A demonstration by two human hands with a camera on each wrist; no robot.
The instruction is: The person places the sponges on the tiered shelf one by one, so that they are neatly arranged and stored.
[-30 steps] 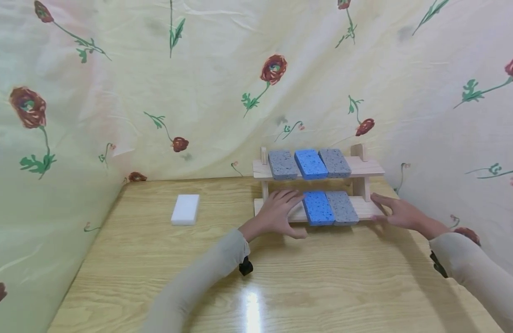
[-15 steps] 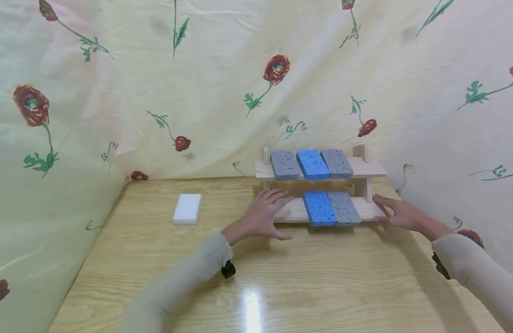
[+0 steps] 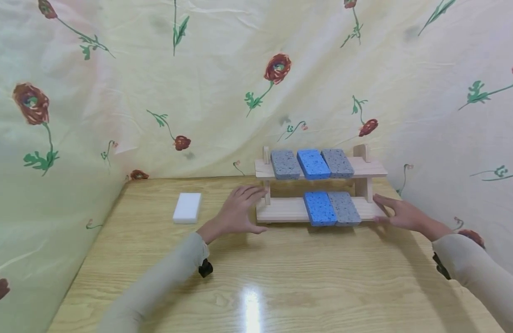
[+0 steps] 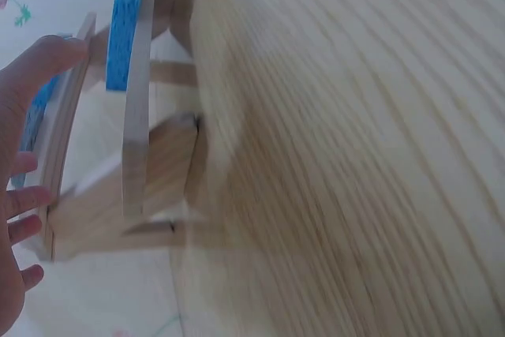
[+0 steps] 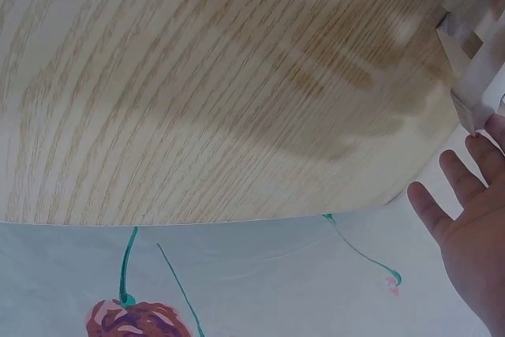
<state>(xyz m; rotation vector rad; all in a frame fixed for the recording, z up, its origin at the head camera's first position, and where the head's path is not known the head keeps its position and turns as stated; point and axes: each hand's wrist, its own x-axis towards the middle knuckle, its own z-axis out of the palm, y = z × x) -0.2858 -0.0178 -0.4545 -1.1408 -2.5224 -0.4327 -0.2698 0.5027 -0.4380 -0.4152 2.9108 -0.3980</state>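
Observation:
A two-tier wooden shelf (image 3: 281, 210) stands at the back right of the table. On its upper board lie a grey sponge (image 3: 285, 165), a blue sponge (image 3: 313, 164) and another grey sponge (image 3: 337, 163). The lower board bears a blue sponge (image 3: 320, 209) beside a grey sponge (image 3: 344, 209), right of its middle. My left hand (image 3: 233, 212) hovers at the shelf's left end, thumb spread from the fingers, holding nothing. At the right end, my right hand (image 3: 402, 215) has its fingertips against the lower board; the right wrist view shows extended fingers (image 5: 464, 179).
A white sponge-like block (image 3: 187, 208) lies on the wooden table (image 3: 281, 277), left of the shelf. Flower-patterned cloth (image 3: 214, 69) hangs behind and along both sides of the table.
My left hand has moved left, from beside the lower blue sponge to the shelf's left end, uncovering the lower board. The right hand stays at the right end.

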